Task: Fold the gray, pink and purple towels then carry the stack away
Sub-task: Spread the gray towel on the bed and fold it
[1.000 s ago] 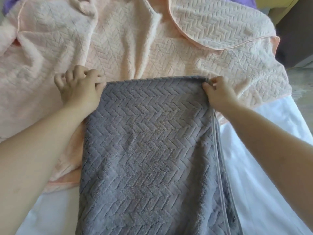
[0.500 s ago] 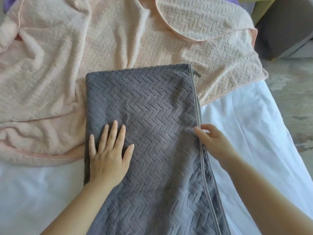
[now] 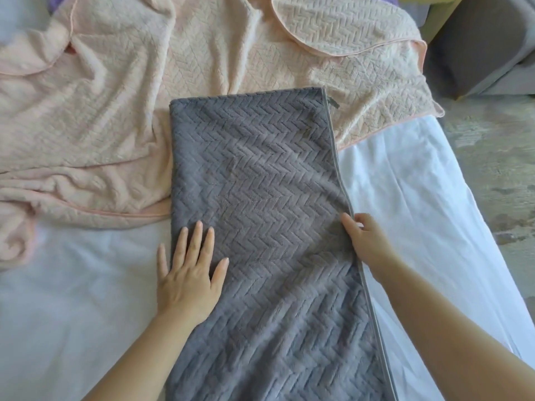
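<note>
plush ribbed gray towel (image 3: 260,198); smooth white sheet (image 3: 419,198)

The gray towel (image 3: 260,198) is laid folded flat, partly over the rumpled pink towel (image 3: 115,96); the purple towel (image 3: 54,3) is mostly hidden behind it.

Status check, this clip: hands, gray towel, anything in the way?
Left hand flat on gray towel. Right hand pinching its right hem. Towel folded, far end over unfolded pink towel. No obstruction seen.

I'm seeing dark herringbone weave on my gray towel (image 3: 260,183), peachy herringbone on the pink towel (image 3: 101,111) behind, plain white sheet (image 3: 419,198) underneath.
</note>
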Tool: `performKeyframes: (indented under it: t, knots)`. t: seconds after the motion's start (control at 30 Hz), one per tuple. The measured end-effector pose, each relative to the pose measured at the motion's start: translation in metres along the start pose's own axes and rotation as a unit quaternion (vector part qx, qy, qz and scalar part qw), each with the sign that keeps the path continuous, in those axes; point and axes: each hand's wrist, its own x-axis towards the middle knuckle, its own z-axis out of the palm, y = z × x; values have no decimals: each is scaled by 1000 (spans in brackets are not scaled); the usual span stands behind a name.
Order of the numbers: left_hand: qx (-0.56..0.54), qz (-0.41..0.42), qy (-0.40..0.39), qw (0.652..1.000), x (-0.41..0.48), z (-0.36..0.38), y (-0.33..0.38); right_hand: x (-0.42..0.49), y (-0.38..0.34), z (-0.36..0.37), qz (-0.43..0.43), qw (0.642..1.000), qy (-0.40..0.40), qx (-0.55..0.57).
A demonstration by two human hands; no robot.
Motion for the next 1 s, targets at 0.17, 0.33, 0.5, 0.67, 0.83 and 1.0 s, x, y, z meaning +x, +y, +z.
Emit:
performKeyframes:
  t: [0.17,0.33,0.5,0.67,0.83,1.0]
  knots:
    - [-28,-8,-9,1000,-58,13,-1,-59,27,-9,15,996,-40,76]
    - [-57,-1,1,998,-111,19,4,-104,63,-11,33,992,-86,83]
    - [-71,-12,11,997,-150,44,-5,-137,97,-17,68,992,-107,6]
    - [-38,10,-10,999,-185,58,-9,-170,134,-19,25,999,-38,-24]
    - [-45,-10,-24,999,-215,69,-8,-184,165,-20,-8,997,65,-50]
    - [-120,-16,15,993,-248,65,-11,-206,195,-20,-31,994,59,-82]
